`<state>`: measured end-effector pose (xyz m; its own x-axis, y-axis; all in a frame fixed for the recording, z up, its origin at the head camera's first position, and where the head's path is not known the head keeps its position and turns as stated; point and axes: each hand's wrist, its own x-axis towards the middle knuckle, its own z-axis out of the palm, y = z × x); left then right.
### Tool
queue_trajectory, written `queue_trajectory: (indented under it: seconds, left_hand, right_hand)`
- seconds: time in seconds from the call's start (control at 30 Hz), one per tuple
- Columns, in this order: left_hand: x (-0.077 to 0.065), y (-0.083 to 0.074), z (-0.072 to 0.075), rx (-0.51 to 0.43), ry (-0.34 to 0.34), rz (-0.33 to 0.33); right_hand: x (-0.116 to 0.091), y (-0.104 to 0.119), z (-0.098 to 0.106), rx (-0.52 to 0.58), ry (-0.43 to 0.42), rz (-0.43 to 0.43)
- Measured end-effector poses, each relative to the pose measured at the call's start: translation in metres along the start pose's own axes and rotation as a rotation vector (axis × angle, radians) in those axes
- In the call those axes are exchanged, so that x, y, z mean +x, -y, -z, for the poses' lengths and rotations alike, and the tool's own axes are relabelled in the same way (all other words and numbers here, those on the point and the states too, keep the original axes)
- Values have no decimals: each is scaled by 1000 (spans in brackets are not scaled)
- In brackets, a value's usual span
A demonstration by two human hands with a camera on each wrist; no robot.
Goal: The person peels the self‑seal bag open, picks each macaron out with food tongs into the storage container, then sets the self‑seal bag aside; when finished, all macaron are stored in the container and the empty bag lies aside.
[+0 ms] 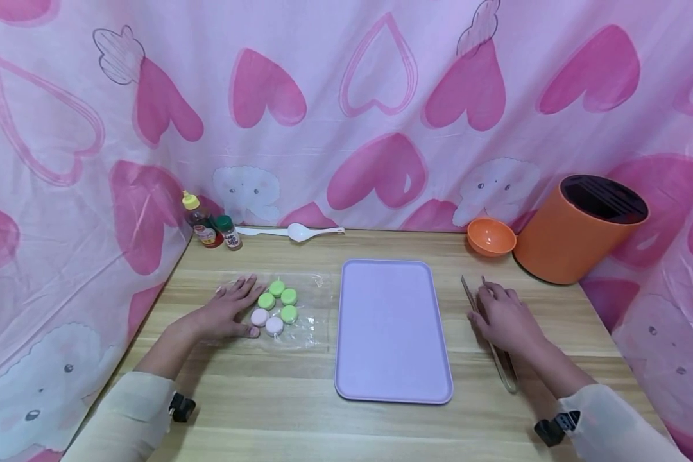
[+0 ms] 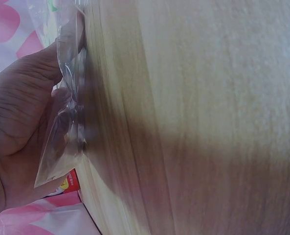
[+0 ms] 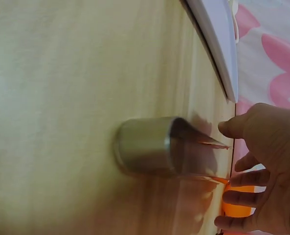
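Note:
On the left of the table lies a clear plastic bag [image 1: 314,327] with several green macarons [image 1: 276,288] and two pale pink macarons [image 1: 259,317]. My left hand [image 1: 225,312] rests on the bag's left side, fingers fairly straight and thumb beside the pink ones. The left wrist view shows the crinkled plastic [image 2: 69,107] against that hand. Metal tongs [image 1: 501,369] lie on the right, bend toward me and tips away. Over them is my right hand [image 1: 509,319]; in the right wrist view its fingers [image 3: 245,198] are spread, with nothing held. Whether it touches the tongs I cannot tell.
A lilac tray [image 1: 393,333] lies mid-table between the hands. An orange bowl [image 1: 491,237] and orange knife block [image 1: 577,231] stand at the back right. A yellow-capped bottle [image 1: 203,221], green-capped jar [image 1: 228,233] and white spoon [image 1: 303,232] are at the back left. Heart-patterned curtain [image 1: 381,173] encloses the table.

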<state>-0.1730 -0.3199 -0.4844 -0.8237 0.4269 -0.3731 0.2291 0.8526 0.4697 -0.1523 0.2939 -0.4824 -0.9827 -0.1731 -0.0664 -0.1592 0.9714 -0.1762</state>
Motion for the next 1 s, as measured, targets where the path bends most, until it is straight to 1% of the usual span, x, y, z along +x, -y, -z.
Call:
queue_trajectory:
  seconds: [0.23,0.5,0.6,0.8,1.0]
  left_hand:
    - [-2,-3,1,3,1,3]
    - [-2,-5,0,2,-4,-3]
    - [-3,-5,0,2,-5,-7]
    - [-2,-4,0,7,-5,-6]
    - [0,-2,0,8,0,7]
  right_hand:
    - [-7,-3,-7,27,-33,-32]
    - [-13,-3,-12,64,-43,-93]
    - [-17,-2,-12,57,-34,-119]
    - [-21,0,-11,45,21,-166]
    - [-20,2,-9,68,33,-179]
